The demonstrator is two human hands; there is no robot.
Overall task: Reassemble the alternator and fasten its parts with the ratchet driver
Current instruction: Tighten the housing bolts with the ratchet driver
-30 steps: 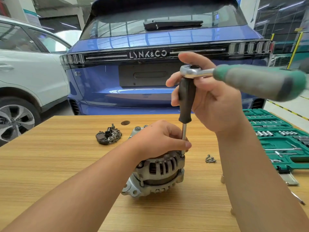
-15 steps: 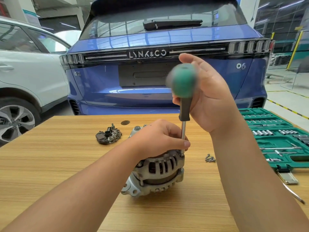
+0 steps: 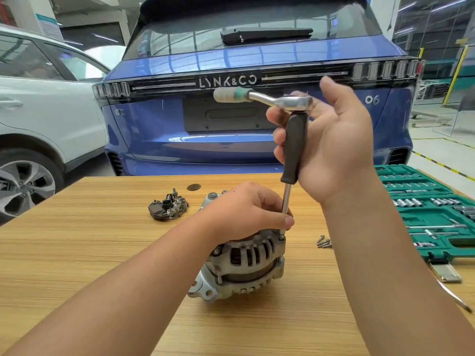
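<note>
Left hand (image 3: pixel 246 211): gripped alternator (image 3: pixel 246 265) top, steadying shaft.
Right hand (image 3: pixel 331 147): curled round driver (image 3: pixel 294 147), upright on alternator rim.

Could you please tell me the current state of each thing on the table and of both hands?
alternator: upright on table, left hand on top.
ratchet driver: vertical, tip on alternator's top edge.
left hand: grips alternator top, fingertips by the shaft.
right hand: curled round driver's black handle.
rectifier part: loose, not fitted.
loose screws: in a small heap.
socket case: open.
</note>
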